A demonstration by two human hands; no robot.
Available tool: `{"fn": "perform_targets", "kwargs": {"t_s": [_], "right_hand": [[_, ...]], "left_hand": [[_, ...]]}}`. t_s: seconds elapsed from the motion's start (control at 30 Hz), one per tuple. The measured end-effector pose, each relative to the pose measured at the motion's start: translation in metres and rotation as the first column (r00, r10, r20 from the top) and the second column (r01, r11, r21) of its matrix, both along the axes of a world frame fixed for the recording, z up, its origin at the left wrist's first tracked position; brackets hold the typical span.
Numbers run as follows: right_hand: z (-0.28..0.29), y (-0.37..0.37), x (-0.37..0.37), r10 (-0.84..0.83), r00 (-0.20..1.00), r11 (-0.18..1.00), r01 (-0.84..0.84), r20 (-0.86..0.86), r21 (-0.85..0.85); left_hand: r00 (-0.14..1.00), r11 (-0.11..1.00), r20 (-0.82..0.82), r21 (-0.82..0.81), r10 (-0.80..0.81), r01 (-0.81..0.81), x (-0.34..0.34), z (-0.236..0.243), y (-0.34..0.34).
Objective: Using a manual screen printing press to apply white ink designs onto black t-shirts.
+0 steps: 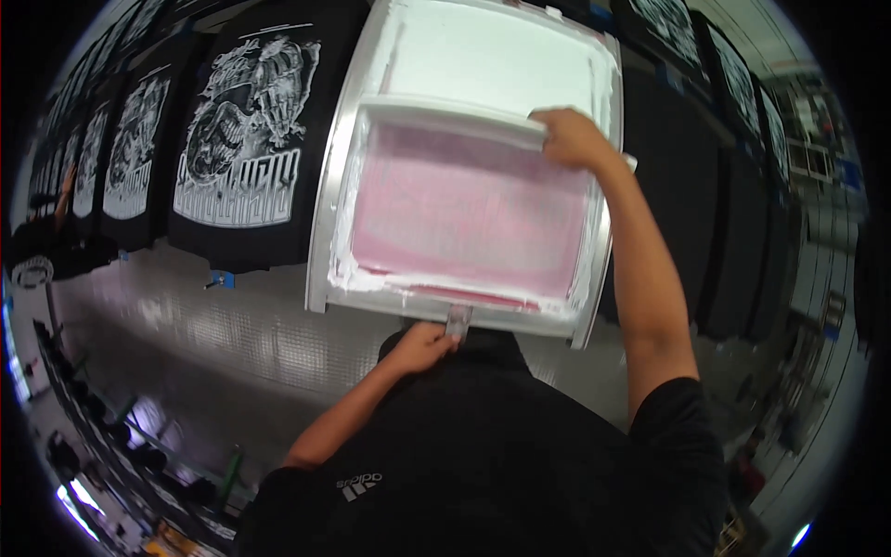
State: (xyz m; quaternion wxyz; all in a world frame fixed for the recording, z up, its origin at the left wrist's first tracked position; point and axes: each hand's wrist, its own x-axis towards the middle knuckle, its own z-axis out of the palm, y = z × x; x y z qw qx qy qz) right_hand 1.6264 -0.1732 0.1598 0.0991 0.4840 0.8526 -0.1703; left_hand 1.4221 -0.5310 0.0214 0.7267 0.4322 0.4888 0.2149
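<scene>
In front of me lies a screen-printing frame [322,227] with pink mesh [469,218] in its near part. White ink [492,60] covers the far part and smears the mesh's borders. A long pale squeegee [445,113] spans the screen crosswise between the ink and the pink mesh. My right hand [574,139] is closed on the squeegee's right end, with that arm stretched far forward. At the frame's near edge, my left hand [422,349] is closed beside a small greyish handle [458,320], its fingers wrapped at the handle's lower end.
Black shirts with white prints [246,139] lie on boards in a row to the left. More dark shirts [673,186] sit on boards at the right. A blue clip [221,279] juts from the nearest left board. Another person [56,237] stands at the far left.
</scene>
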Motion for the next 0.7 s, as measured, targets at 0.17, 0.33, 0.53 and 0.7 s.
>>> {"fn": "perform_targets", "kwargs": {"t_s": [0.17, 0.33, 0.53, 0.7], "right_hand": [[0.003, -0.212, -0.002, -0.092, 0.993, 0.996, 0.093, -0.067, 0.003], [0.001, -0.306, -0.002, -0.069, 0.971, 0.987, 0.100, -0.228, 0.126], [0.018, -0.292, 0.007, -0.068, 0.973, 0.991, 0.091, -0.222, 0.095], [0.046, -0.245, 0.080, -0.194, 0.979, 0.981, 0.193, -0.067, -0.020]], "left_hand": [[0.995, 0.996, -0.063, -0.047, -0.073, 0.070, 0.001, 0.011, 0.013], [0.938, 0.984, -0.332, 0.108, -0.096, 0.139, 0.007, 0.001, -0.004], [0.837, 0.982, -0.529, 0.037, -0.139, 0.187, 0.006, 0.039, 0.003], [0.773, 0.975, -0.623, 0.077, -0.117, 0.209, -0.027, 0.069, 0.003]]}}
